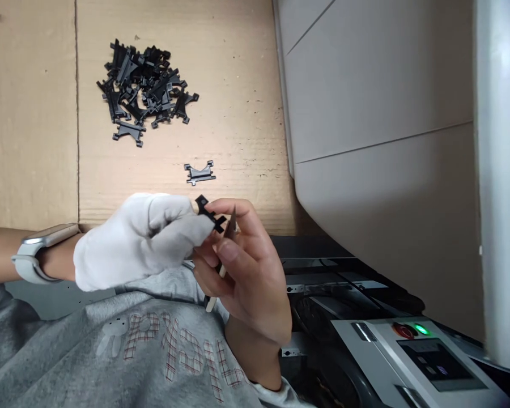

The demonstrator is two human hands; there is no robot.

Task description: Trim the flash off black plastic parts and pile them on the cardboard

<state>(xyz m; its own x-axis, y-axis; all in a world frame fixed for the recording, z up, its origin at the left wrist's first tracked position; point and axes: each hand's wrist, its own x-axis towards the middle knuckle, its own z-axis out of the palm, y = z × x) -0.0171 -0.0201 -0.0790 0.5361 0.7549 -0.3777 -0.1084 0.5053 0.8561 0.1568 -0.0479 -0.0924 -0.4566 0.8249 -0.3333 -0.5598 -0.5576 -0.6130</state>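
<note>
My left hand (pixel 144 241), in a white glove, pinches a small black plastic part (pixel 203 205) between thumb and fingers. One end of the part sticks out past the fingertips; the glove hides the rest. My bare right hand (pixel 253 277) is closed round a small knife (pixel 230 226), blade pointing up beside the part. Its pale handle end shows below the fingers. Whether the blade touches the part, I cannot tell. Just beyond my hands, a single black part (pixel 200 173) of similar kind lies on the cardboard (pixel 242 136).
Farther back on the cardboard is a heap of several black plastic parts (pixel 148 85). A large pale machine housing (pixel 378 102) borders the right side. At lower right stands a control box (pixel 408 362) with a lit green lamp, a red button and a screen.
</note>
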